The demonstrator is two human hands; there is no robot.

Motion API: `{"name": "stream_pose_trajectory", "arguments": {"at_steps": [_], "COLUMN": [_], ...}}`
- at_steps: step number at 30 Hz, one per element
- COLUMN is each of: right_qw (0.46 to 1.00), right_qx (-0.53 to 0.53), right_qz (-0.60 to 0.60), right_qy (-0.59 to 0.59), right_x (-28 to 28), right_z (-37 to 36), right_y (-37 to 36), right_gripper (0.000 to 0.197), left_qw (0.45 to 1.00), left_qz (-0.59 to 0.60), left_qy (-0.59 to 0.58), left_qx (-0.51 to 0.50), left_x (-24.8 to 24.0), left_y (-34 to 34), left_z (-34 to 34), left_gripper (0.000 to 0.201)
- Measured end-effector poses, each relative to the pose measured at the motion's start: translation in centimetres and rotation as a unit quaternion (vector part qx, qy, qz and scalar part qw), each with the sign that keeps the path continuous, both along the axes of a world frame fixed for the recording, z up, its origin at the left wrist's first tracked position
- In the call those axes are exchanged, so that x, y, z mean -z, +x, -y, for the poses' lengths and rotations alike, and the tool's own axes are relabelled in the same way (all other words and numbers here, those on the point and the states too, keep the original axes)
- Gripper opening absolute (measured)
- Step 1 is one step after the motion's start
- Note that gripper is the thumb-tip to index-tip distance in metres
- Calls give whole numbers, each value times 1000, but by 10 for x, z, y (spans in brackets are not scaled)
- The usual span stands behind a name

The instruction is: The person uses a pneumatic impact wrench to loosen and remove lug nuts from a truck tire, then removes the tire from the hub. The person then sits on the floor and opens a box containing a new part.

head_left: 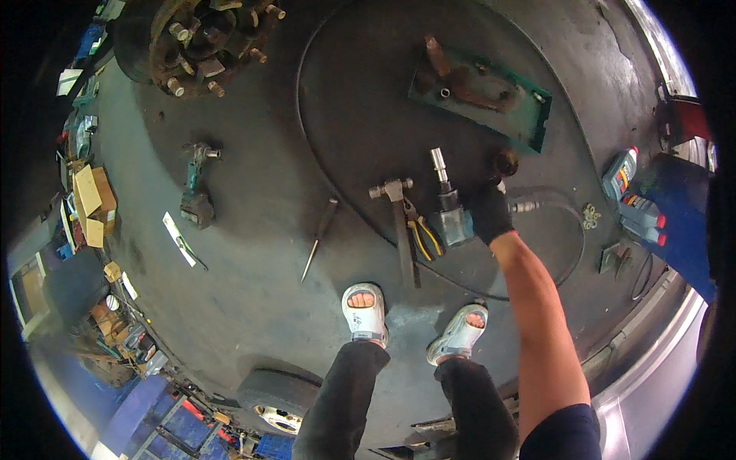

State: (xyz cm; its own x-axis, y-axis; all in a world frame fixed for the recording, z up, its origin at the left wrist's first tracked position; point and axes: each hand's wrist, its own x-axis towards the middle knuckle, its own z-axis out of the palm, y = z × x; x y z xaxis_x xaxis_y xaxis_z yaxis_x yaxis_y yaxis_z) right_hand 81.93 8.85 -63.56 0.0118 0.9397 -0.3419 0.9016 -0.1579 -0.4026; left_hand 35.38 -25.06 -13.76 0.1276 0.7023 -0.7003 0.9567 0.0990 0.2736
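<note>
My right hand [491, 213], in a black glove, is closed round the handle of an air impact wrench [457, 225]. A long silver socket [439, 165] on the wrench points away from me. An air hose [563, 205] joins the handle end beside my wrist. Just beyond my fingers sits a round rusty part [504, 162], partly hidden by the glove. Left of the wrench lie pliers [419, 232] with yellow-and-black grips and a hammer [400, 222]. Farther left is a screwdriver [319, 239]. My left hand is out of view.
A green tray [529, 126] holds rusty parts at the far side. A rusty wheel hub [215, 38] with studs stands far left, above a cordless wrench [197, 184]. Bottles [621, 175] and several nuts [590, 216] are at right. A wheel [280, 399] is near my legs.
</note>
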Motion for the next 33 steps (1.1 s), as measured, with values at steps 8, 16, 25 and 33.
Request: {"name": "stream_pose_trajectory", "arguments": {"at_steps": [8, 16, 25, 33], "right_qw": [968, 972, 972, 968], "right_qx": [-172, -219, -196, -187], "right_qz": [172, 76, -70, -110], "right_qy": [-68, -36, -110, -130], "right_x": [-44, -137, -357, -476], "right_z": [28, 89, 176, 218], "right_y": [-20, 3, -26, -75], "right_gripper": [25, 25, 21, 27], "left_qw": [999, 997, 990, 995], "left_qz": [41, 61, 91, 62], "left_qy": [13, 36, 88, 77], "left_qx": [3, 16, 54, 33], "left_x": [-2, -7, -27, -19], "left_y": [0, -2, 28, 51], "left_z": [-9, -16, -51, -80], "left_gripper": [28, 29, 26, 34]}}
